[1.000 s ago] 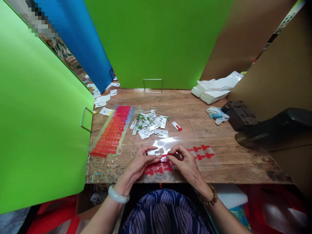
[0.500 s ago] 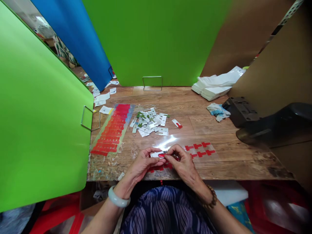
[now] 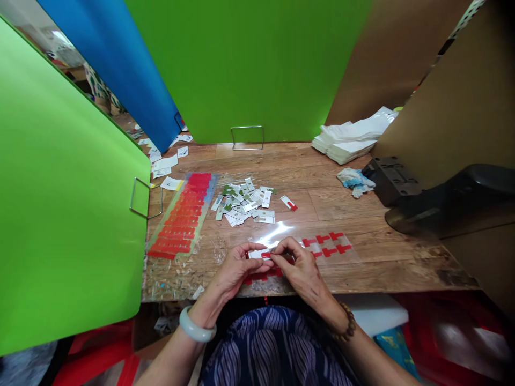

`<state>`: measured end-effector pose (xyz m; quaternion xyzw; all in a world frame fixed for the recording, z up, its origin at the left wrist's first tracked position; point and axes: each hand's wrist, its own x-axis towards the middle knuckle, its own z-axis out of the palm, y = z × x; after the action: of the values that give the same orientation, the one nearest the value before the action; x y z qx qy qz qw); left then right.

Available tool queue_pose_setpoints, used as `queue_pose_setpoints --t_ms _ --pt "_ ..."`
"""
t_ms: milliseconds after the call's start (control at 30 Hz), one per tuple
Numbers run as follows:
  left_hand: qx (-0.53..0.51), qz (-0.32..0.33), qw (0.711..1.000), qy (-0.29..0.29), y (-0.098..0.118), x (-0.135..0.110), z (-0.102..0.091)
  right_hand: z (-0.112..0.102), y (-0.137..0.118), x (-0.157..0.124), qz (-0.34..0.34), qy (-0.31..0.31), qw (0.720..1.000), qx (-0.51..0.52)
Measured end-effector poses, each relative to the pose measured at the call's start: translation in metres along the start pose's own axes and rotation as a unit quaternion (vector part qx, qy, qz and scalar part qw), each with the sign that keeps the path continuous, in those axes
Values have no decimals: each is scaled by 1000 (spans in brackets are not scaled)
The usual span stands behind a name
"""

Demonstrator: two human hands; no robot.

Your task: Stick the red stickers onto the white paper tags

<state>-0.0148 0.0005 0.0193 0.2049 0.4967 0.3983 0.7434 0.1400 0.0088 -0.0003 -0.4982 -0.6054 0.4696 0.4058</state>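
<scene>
My left hand point(image 3: 234, 267) pinches a small white slotted card point(image 3: 258, 253) just above the table's near edge. My right hand point(image 3: 298, 265) meets it from the right, fingers pinched on a small red sticker point(image 3: 266, 255) lying on the card. Under both hands lies a clear sheet point(image 3: 322, 245) carrying red T-shaped stickers. A heap of white cards point(image 3: 243, 204) sits further back, with one finished card with a red mark point(image 3: 289, 203) beside it. A stack of sheets of red stickers point(image 3: 182, 216) lies to the left.
Green screens point(image 3: 68, 214) stand at the left and back, a brown board at the right. White bags point(image 3: 350, 140), a crumpled cloth point(image 3: 355, 181) and a black machine point(image 3: 442, 198) occupy the right side. Loose white cards point(image 3: 166, 162) lie at the back left.
Both hands have drawn together; the right hand has brought the red sticker onto the white card held in the left. The view has shifted slightly.
</scene>
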Motion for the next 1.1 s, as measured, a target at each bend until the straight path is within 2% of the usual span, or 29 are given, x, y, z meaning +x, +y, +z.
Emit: queue_pose_setpoints --t_ms 1100 --pt "0 5 1000 -14 -6 5 -4 2 3 -1 7 14 1000 9"
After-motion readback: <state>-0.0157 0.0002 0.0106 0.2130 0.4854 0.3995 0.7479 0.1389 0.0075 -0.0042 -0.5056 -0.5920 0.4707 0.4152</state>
